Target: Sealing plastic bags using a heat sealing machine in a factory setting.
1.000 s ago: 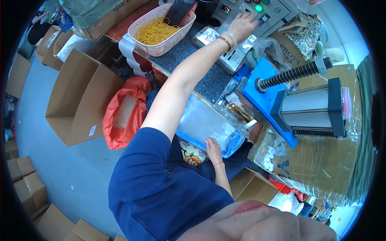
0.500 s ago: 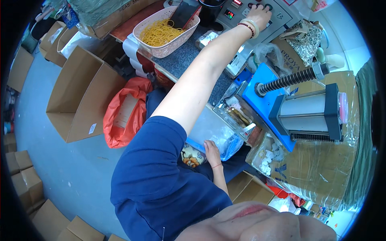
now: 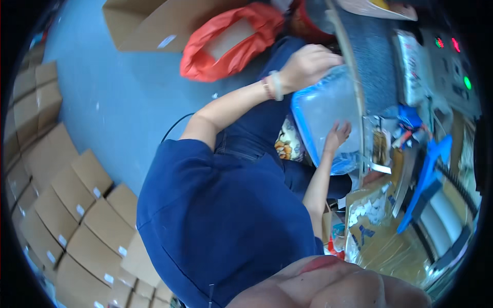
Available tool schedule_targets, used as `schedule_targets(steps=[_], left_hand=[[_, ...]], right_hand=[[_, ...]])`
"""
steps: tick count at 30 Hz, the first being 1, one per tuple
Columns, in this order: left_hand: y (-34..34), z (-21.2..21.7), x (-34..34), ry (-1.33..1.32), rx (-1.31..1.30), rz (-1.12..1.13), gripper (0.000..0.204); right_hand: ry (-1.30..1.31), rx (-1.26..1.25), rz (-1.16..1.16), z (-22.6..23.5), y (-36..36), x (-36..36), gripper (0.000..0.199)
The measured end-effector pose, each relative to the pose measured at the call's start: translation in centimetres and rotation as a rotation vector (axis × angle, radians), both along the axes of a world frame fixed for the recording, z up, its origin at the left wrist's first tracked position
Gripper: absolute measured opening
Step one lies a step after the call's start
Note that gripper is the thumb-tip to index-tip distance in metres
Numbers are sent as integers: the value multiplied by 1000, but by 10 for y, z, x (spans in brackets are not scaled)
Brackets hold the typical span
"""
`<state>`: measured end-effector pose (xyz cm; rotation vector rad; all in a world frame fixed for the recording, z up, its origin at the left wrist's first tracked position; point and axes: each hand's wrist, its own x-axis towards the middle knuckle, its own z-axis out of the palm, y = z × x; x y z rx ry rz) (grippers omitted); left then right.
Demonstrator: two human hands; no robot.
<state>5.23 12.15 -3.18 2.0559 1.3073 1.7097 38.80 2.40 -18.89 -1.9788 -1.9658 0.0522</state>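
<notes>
Clear plastic sheeting or bags [image 3: 331,108] with a blue edge lie across my lap against the worktable's edge. My left hand [image 3: 310,65], with a pale bangle and a beaded bracelet at its wrist, is at the far corner of this plastic. Its fingers are bent toward the table edge and blurred, so whether they grip anything is unclear. On the plastic's surface rests my right hand [image 3: 338,136], its fingers apart and holding nothing.
An orange-red bag [image 3: 226,43] stands by an open cardboard box [image 3: 154,25]. Stacked cartons [image 3: 77,220] fill the lower left. At the right are the blue press [image 3: 429,174] and a control panel [image 3: 452,66] with lit lamps. A flowered cushion [image 3: 287,141] shows beneath the plastic.
My left hand has come away from the control panel's buttons, down to the plastic on my lap. My right hand has moved farther onto the plastic. The whole view has turned.
</notes>
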Motion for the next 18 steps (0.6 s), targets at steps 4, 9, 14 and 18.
schedule_targets(steps=[4, 9, 14, 18], left_hand=[[-101, -107, -109, 116, -544, 344, 20], [-108, -225, -213, 126, -778, 606, 21], [-107, -292, -257, 461, -1831, 251, 35], [-117, -309, -279, 446, -1966, 312, 43]], right_hand=[[51, -520, 58, -85, 47, 22, 52], [-329, -886, 98, -112, 83, 20, 52], [-166, -774, 60, -53, 80, 8, 42], [174, -715, -18, -12, 48, 11, 31]])
